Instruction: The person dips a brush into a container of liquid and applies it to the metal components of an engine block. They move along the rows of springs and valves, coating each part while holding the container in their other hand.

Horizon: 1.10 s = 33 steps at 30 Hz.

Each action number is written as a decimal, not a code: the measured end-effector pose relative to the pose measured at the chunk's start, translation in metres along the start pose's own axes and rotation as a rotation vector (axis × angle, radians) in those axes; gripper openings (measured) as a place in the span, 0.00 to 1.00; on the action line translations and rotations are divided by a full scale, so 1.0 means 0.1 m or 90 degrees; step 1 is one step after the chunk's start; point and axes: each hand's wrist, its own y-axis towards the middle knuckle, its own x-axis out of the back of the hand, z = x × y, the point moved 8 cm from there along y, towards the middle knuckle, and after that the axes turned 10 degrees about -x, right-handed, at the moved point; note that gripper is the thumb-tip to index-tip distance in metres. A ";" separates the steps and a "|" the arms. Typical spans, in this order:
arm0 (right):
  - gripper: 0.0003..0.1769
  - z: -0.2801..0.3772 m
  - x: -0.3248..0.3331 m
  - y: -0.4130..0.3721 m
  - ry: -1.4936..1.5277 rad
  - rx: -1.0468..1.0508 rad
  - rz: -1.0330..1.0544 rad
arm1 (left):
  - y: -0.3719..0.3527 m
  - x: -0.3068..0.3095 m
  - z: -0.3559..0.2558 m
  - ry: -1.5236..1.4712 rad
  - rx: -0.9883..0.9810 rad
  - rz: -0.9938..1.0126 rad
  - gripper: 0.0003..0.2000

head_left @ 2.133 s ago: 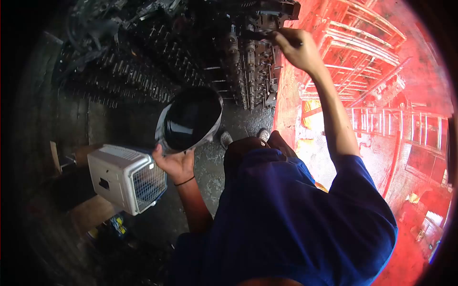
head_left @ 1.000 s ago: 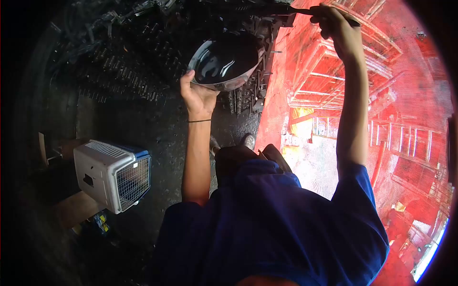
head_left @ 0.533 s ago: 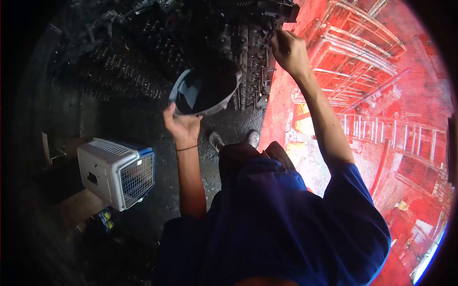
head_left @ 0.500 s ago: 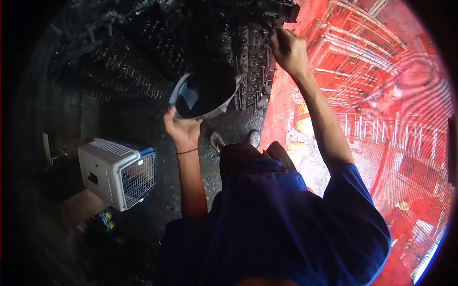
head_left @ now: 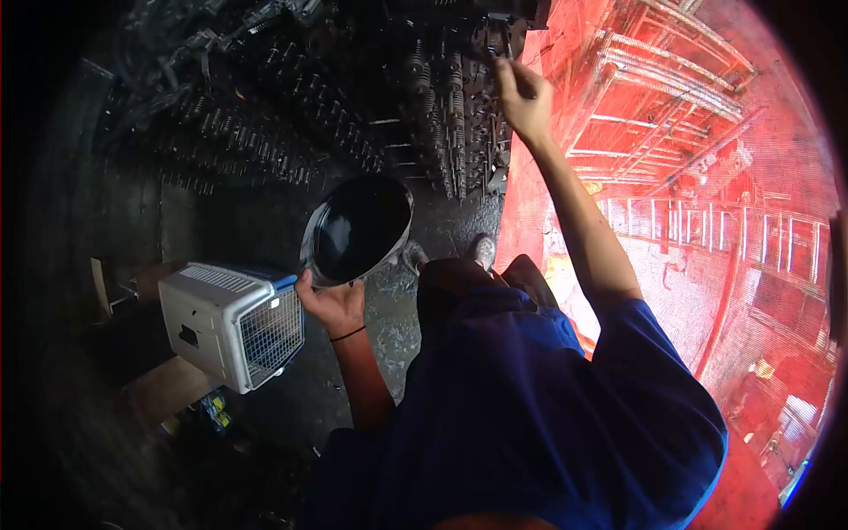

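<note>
My left hand [head_left: 336, 306] is closed on the near edge of a round bowl [head_left: 386, 261]. Dark, shiny liquid appears to lie inside it, and the bowl is slightly tilted. My right hand [head_left: 528, 99] is raised at the top, fingers curled together against dark metal machinery [head_left: 495, 40]. Whatever those fingers pinch is too small and dark to make out. Just left of that hand run long columns of spring-like metal parts [head_left: 456, 115].
A grey and blue pet carrier [head_left: 201, 311] with a wire door stands at the left on a brown board [head_left: 168, 389]. More rows of springs [head_left: 230, 132] fill the upper left. Red mesh [head_left: 680, 291] covers the right side, with ladder-like frames behind. My shoes [head_left: 482, 251] stand on wet-looking floor.
The bowl in my left hand has come down and left, nearer my body, and its inside shows more. My right hand has shifted slightly left and stays at the machinery.
</note>
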 end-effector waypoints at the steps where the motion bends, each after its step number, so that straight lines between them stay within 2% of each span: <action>1: 0.15 -0.07 -0.11 0.00 -0.028 0.000 0.032 | -0.01 -0.01 0.00 0.005 0.002 0.005 0.35; 5: 0.14 0.03 -0.03 -0.28 -0.107 0.067 0.060 | -0.02 0.04 -0.05 0.032 -0.026 -0.038 0.35; 7: 0.12 0.30 0.04 -0.45 -0.228 0.181 0.030 | -0.07 0.06 -0.13 0.024 -0.025 -0.041 0.35; 11: 0.12 0.54 0.10 -0.46 -0.198 0.126 -0.055 | -0.08 0.07 -0.18 0.020 -0.032 -0.034 0.36; 13: 0.12 0.56 -0.01 -0.49 -0.175 0.207 -0.071 | -0.08 0.07 -0.18 0.024 -0.030 -0.031 0.36; 15: 0.11 0.48 -0.07 -0.52 -0.192 0.210 -0.067 | -0.11 0.08 -0.17 0.022 -0.033 -0.058 0.36; 17: 0.08 0.46 -0.15 -0.61 -0.177 0.153 -0.027 | -0.12 0.06 -0.20 0.031 -0.039 -0.060 0.36; 19: 0.09 0.44 -0.21 -0.71 -0.129 0.125 -0.034 | -0.17 0.14 -0.27 0.037 -0.052 -0.075 0.37; 21: 0.09 0.54 -0.41 -0.78 -0.128 0.226 -0.005 | -0.16 0.14 -0.27 0.035 -0.052 -0.071 0.38; 25: 0.11 0.56 -0.81 -0.51 -0.161 0.225 -0.107 | -0.20 0.14 -0.34 0.040 -0.061 -0.074 0.38; 26: 0.12 0.47 -0.88 -0.44 -0.161 0.153 -0.099 | -0.22 0.13 -0.35 0.040 -0.057 -0.077 0.39; 30: 0.13 0.29 -0.70 -0.51 -0.161 0.185 -0.091 | -0.19 0.11 -0.33 0.070 -0.068 -0.074 0.40; 33: 0.15 0.34 -0.54 -0.71 -0.138 0.038 -0.068 | -0.10 0.23 -0.48 0.055 -0.060 -0.035 0.41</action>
